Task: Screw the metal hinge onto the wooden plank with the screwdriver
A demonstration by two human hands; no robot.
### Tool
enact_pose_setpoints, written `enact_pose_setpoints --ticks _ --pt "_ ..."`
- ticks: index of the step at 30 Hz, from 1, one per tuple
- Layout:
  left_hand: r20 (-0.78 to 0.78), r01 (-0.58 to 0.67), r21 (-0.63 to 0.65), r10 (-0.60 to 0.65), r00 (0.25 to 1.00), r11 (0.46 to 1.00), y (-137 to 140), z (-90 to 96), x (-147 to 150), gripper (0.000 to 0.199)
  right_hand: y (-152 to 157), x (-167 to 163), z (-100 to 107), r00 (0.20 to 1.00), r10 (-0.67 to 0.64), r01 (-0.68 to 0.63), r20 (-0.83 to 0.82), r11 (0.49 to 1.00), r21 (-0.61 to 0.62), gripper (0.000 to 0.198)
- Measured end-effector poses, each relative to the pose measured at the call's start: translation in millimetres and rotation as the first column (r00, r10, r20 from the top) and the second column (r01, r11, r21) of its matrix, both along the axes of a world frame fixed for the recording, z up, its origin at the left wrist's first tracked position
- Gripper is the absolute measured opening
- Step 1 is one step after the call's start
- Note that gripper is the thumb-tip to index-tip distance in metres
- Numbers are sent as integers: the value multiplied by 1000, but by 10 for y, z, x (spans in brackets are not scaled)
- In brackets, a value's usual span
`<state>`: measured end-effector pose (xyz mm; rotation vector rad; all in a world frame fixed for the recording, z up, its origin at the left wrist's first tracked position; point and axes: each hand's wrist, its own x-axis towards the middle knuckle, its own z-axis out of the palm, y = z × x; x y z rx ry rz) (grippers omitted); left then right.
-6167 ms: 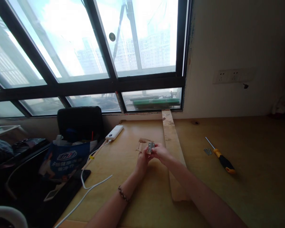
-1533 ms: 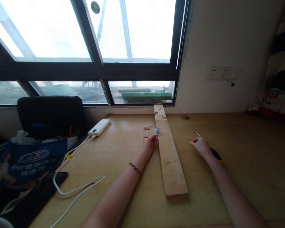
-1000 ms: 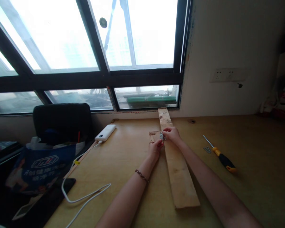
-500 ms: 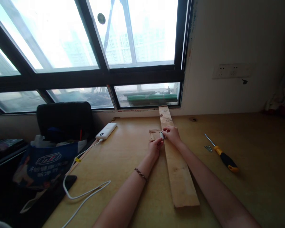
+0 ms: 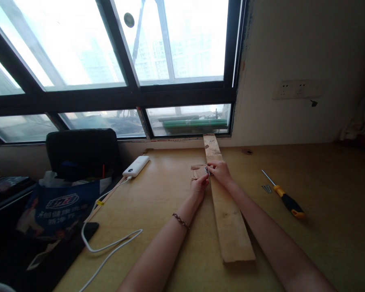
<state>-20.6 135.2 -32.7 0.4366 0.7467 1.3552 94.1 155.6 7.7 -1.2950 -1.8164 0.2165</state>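
Hinge of silvery metal [image 5: 207, 171] sits at the left edge of the long pale wooden plank [image 5: 231, 221], whose long axis runs away from me. My left hand [image 5: 198, 187] pinches the hinge's near end; my right hand [image 5: 220, 171] narrows at its far end, contents hidden.

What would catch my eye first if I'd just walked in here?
Probably the bright window filling the upper left and middle. Below it, the left hand and right hand meet at a small metal hinge by the long board's left edge. Then the yellow-and-black screwdriver on the table's right side, with screws beside it.
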Motion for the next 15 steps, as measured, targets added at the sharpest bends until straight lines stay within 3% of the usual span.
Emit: enact_pose_setpoints --ticks 8,15 --pt "-25 -5 45 7 1000 999 -21 12 5 28 -15 -8 3 998 -21 19 67 1000 24 15" --pt "-20 8 75 -6 1000 997 -37 20 8 30 -12 -14 -12 999 -31 31 25 999 16 14"
